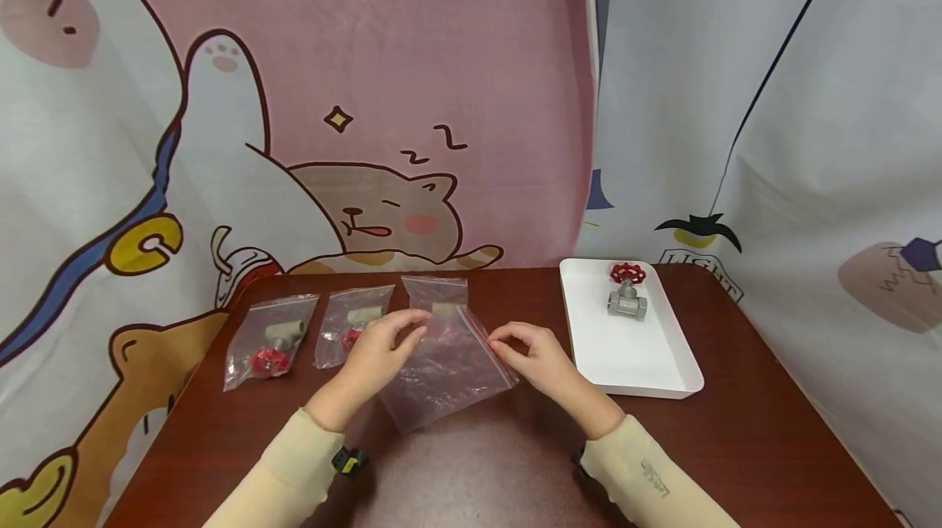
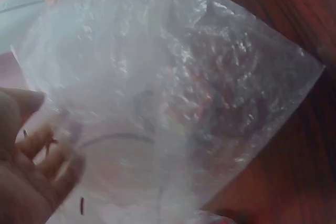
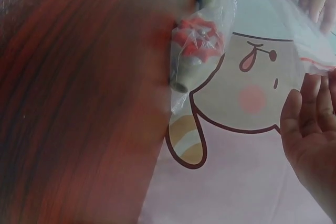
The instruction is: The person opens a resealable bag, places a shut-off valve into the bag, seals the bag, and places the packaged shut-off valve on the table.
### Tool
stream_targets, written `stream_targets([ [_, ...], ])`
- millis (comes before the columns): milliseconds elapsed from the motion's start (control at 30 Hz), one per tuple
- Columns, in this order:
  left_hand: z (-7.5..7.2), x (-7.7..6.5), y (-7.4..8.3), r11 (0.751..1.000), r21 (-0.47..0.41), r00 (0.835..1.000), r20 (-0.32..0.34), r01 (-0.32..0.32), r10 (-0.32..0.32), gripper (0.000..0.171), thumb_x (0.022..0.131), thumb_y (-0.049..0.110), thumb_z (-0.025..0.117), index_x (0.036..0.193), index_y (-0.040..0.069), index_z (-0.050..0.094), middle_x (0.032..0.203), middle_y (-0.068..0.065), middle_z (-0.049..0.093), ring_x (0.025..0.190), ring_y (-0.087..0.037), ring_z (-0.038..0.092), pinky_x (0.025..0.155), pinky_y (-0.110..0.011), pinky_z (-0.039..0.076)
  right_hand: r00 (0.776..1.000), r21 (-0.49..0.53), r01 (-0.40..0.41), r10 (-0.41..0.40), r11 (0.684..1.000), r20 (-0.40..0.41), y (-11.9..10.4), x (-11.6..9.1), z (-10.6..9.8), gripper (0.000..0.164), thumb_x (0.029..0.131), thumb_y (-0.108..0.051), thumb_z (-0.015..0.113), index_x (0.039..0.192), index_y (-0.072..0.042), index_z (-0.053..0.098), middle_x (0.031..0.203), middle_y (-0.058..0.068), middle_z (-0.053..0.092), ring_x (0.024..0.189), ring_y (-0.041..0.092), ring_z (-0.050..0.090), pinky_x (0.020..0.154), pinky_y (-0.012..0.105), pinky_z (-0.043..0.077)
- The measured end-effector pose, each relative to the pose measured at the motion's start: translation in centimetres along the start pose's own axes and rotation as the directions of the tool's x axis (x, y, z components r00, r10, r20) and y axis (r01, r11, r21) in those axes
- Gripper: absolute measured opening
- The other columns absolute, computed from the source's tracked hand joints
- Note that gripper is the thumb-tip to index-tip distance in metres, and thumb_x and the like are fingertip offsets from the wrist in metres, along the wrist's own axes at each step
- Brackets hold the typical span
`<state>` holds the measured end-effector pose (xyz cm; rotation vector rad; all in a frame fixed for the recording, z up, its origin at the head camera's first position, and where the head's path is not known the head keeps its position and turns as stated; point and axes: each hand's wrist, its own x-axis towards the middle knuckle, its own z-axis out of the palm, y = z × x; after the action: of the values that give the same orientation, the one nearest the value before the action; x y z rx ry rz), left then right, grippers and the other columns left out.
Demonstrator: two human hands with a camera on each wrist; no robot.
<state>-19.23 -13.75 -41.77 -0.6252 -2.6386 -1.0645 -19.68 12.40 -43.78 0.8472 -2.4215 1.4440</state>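
Observation:
A clear zip-lock bag (image 1: 441, 377) with a red seal line is held up over the table, its flat body slanting down to the left. My right hand (image 1: 543, 360) pinches it at the sealed edge between thumb and index finger. Beside the bag's left part is my left hand (image 1: 377, 348), thumb and fingers apart and curved, holding nothing. In the left wrist view the bag (image 2: 157, 51) fills most of the picture, with the left hand (image 2: 31, 166) blurred next to it. The right wrist view shows the right fingertips (image 3: 310, 85) at the red seal.
Two bagged valves with red handwheels, a left one (image 1: 275, 348) and a middle one (image 1: 361, 319), lie at the table's back left. A third bag (image 1: 436, 291) sits partly behind the held one. On the right, a white tray (image 1: 625, 360) contains an unbagged valve (image 1: 627, 301).

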Motion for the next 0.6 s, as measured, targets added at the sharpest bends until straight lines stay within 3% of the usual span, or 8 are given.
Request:
stream_targets([
  [100,0.3,0.1,0.7,0.996,0.071,0.995,-0.080,-0.048,0.054,0.031,0.089,0.019,0.066,0.119,0.019,0.059,0.117,0.002,0.057,0.095,-0.012,0.053,0.080,-0.033,0.048,0.999,0.009,0.005,-0.005,1.000,-0.035,0.0,-0.1,0.2,0.005,0.085,-0.008,0.069,0.090,-0.011,0.071,0.086,0.001,0.070,0.079,0.008,0.061,0.068,0.026,0.052],
  [233,0.9,0.1,2.1,0.999,0.013,0.990,-0.131,-0.049,0.050,0.024,0.085,0.019,0.071,0.106,0.017,0.060,0.099,0.004,0.055,0.088,-0.011,0.052,0.073,-0.029,0.047,0.998,0.019,0.013,-0.012,1.000,-0.065,-0.4,-0.3,0.5,0.007,0.082,-0.008,0.072,0.086,-0.014,0.070,0.082,-0.002,0.068,0.070,0.003,0.057,0.059,0.021,0.051],
  [367,1.7,-0.1,3.3,0.993,-0.113,0.997,-0.055,0.040,-0.046,0.011,0.086,0.031,0.070,0.088,0.023,0.063,0.077,0.011,0.055,0.070,-0.007,0.053,0.059,-0.022,0.046,0.996,-0.029,0.068,-0.070,0.997,-0.062,-0.7,-0.4,0.9,0.010,0.081,-0.005,0.073,0.085,-0.014,0.070,0.077,-0.005,0.064,0.067,0.003,0.054,0.056,0.020,0.049],
  [500,2.5,-0.3,3.9,0.979,-0.159,0.991,0.047,0.127,-0.121,0.025,0.087,0.047,0.063,0.082,0.024,0.069,0.065,0.012,0.058,0.057,-0.005,0.052,0.052,-0.021,0.045,0.982,-0.111,0.175,-0.181,0.978,-0.049,-0.9,-0.5,1.3,0.011,0.080,-0.003,0.073,0.084,-0.013,0.069,0.075,-0.007,0.062,0.068,0.004,0.055,0.057,0.018,0.048],
  [600,2.9,-0.4,3.9,0.972,-0.182,0.987,0.086,0.149,-0.136,0.032,0.090,0.047,0.059,0.085,0.017,0.072,0.065,0.008,0.062,0.055,-0.004,0.054,0.051,-0.021,0.046,0.971,-0.159,0.230,-0.237,0.960,-0.030,-1.1,-0.5,1.6,0.005,0.082,-0.007,0.072,0.084,-0.011,0.069,0.076,-0.007,0.062,0.069,0.006,0.056,0.058,0.018,0.048],
])
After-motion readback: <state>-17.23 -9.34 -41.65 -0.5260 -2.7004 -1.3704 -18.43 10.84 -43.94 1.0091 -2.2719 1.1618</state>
